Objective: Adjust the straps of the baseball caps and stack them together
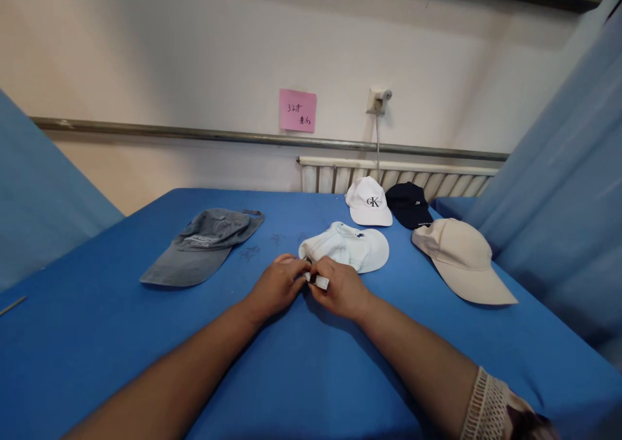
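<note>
A pale mint baseball cap (343, 245) lies on its side on the blue-covered table, its brim pointing right and a small dark emblem near the brim. Both hands meet at its back strap (318, 280), whose light end sticks out by the right fingers. My left hand (280, 281) is closed, thumb and fingers pinching the strap from the left. Beside it, my right hand (343, 288) is closed too, gripping the strap near its free end. The buckle area is mostly hidden between the fingertips.
A grey cap (208, 245) lies to the left. Toward the back right sit a white cap (368, 200) and a black cap (409, 205), with a beige cap (461, 255) nearer. A radiator (325, 177) and wall stand behind the table (121, 336). Blue curtains (564, 187) flank it.
</note>
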`<state>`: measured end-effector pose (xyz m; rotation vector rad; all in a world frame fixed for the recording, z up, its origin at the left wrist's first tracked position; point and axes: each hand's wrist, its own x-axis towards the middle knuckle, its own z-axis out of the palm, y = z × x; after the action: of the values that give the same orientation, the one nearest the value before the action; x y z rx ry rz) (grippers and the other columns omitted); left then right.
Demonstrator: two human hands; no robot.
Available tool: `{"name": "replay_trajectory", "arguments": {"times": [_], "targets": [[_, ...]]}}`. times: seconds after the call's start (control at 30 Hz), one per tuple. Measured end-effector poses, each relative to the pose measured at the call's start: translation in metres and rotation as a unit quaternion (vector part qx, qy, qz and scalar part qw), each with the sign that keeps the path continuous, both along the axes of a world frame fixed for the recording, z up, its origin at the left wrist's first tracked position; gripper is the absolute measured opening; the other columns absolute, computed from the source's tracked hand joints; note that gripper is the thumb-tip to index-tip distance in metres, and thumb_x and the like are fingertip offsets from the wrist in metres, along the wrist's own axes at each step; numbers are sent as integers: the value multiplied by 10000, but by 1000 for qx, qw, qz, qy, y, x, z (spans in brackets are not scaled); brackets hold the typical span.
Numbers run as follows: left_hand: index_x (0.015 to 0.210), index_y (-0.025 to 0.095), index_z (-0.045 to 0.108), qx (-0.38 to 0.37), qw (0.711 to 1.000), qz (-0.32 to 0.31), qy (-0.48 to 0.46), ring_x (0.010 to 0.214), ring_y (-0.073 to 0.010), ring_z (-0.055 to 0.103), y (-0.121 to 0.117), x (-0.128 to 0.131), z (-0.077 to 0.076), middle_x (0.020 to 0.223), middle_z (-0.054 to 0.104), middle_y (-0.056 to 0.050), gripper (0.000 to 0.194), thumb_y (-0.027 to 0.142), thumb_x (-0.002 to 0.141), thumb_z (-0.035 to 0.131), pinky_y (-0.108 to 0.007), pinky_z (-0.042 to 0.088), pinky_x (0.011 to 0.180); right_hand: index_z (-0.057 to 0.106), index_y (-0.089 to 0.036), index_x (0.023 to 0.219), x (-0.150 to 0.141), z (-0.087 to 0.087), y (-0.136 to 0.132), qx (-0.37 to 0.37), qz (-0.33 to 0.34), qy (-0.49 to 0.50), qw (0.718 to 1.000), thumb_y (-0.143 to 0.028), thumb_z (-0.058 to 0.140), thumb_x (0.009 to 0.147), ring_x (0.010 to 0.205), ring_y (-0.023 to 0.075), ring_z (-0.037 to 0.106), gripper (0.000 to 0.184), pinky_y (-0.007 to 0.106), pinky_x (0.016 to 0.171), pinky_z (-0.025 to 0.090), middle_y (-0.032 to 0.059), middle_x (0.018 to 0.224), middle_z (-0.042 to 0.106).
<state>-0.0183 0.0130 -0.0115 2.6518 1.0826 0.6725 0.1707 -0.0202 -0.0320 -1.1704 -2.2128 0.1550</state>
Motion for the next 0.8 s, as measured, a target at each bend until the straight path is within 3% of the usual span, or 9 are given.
{"name": "replay_trajectory", "arguments": {"times": [0.13, 0.47, 0.67, 0.8], "targets": [[899, 212, 647, 17, 1000, 18, 13, 875, -206, 633, 4, -3, 0, 889, 712, -39, 140, 196, 867, 512, -405, 426, 974, 558, -187, 1028, 1, 1, -1, 11, 11, 10, 1000, -237, 558, 882, 825, 195, 616, 154, 292, 694, 449, 66, 958, 636], [944, 209, 653, 57, 997, 44, 42, 847, -211, 653, 13, -7, -5, 859, 716, -47, 217, 142, 871, 460, -461, 367, 1053, 562, -198, 1007, 1, 2, -2, 53, 11, -3, 999, -206, 541, 875, 838, 198, 599, 134, 303, 741, 459, 70, 936, 628], [1131, 224, 631, 23, 999, -32, -23, 1047, -236, 595, -2, -9, 8, 1077, 687, -70, 279, 288, 869, 561, -426, 382, 1024, 543, -200, 1084, 4, 4, 0, 25, 7, 43, 999, -188, 553, 883, 914, 205, 584, 202, 318, 775, 470, 77, 1006, 603], [922, 210, 661, 1, 999, -39, -18, 906, -207, 602, -4, -7, 9, 909, 688, -51, 196, 313, 924, 495, -365, 427, 903, 542, -212, 1001, 6, 3, 1, -4, 15, 54, 998, -193, 600, 863, 890, 191, 569, 150, 308, 760, 466, 54, 983, 587]]}}
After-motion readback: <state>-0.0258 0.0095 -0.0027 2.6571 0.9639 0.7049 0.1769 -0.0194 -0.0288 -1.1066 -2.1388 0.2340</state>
